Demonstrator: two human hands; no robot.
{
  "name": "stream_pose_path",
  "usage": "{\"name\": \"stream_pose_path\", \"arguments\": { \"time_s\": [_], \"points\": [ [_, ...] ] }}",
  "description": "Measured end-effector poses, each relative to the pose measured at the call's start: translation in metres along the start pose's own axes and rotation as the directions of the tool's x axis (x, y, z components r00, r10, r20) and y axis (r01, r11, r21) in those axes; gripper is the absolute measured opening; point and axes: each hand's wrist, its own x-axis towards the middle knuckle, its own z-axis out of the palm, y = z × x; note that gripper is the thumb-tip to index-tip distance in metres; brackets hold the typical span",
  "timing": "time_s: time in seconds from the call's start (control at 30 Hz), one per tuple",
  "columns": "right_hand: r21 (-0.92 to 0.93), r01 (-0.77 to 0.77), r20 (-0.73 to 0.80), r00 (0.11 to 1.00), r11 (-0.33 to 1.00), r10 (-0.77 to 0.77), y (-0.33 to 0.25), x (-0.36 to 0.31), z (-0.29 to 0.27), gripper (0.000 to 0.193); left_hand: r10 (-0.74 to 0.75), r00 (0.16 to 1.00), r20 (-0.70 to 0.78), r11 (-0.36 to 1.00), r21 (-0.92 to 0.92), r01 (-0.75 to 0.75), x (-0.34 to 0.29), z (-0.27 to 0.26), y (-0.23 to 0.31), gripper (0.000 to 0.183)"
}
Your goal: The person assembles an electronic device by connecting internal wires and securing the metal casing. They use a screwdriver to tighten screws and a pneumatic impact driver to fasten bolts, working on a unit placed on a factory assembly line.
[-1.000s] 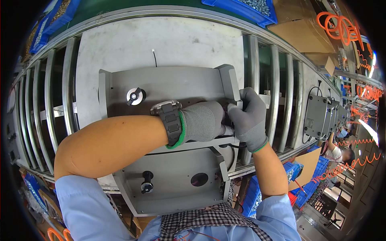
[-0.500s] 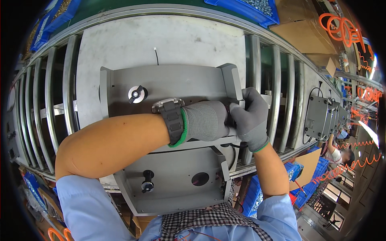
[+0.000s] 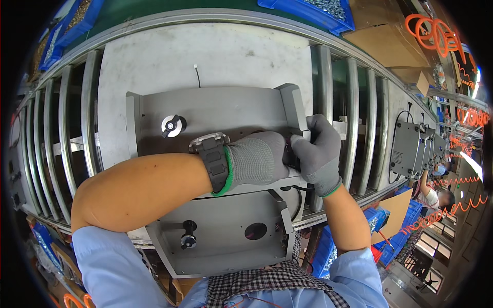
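Lying lengthwise left to right beneath the left hand (image 3: 261, 158), the upper grey tray (image 3: 215, 108) has its right wall (image 3: 294, 109) nearer the right hand (image 3: 322, 154), both grips curled, their hold impossible to tell.

At mid-frame, the left glove (image 3: 254, 158) is grey knit with a green-edged cuff (image 3: 229, 174); to its right, the right glove (image 3: 322, 158) is grey, also edged green. A chunky black watch with segmented strap (image 3: 214, 163) borders the left cuff. Light blue sleeves (image 3: 115, 264) show lower left and lower right, a black-and-white checked apron (image 3: 257, 280) between.
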Motion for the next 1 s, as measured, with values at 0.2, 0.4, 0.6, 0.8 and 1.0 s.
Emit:
{"name": "stream_pose_path", "arguments": {
  "time_s": [0.2,0.4,0.6,0.8,1.0],
  "points": [
    [0.033,-0.041,0.002,0.999,0.999,0.041,-0.004,0.009,0.005,0.036,0.026,0.998,-0.059,0.999,0.039,-0.024,0.01,-0.002,-0.024,0.024],
    [-0.372,0.514,0.225,0.858,0.773,-0.462,0.008,0.039,0.017,0.034,-0.018,0.967,-0.253,0.922,0.369,0.114,-0.001,-0.021,0.003,0.039],
    [0.021,0.724,-0.764,0.457,0.69,-0.456,0.126,-0.161,-0.033,0.028,-0.273,0.948,-0.163,0.962,-0.021,0.273,0.013,-0.028,-0.001,0.04],
    [-0.027,-0.649,-0.943,0.27,0.761,0.197,0.369,-0.428,-0.215,0.021,0.369,0.763,-0.53,0.838,0.545,-0.026,0.016,-0.093,0.007,0.035],
    [0.404,-0.547,-0.631,0.412,0.733,0.657,0.421,-0.454,-0.234,0.03,0.498,0.867,0.013,0.771,0.45,-0.45,0.189,0.21,0.201,0.034]
  ]
}}
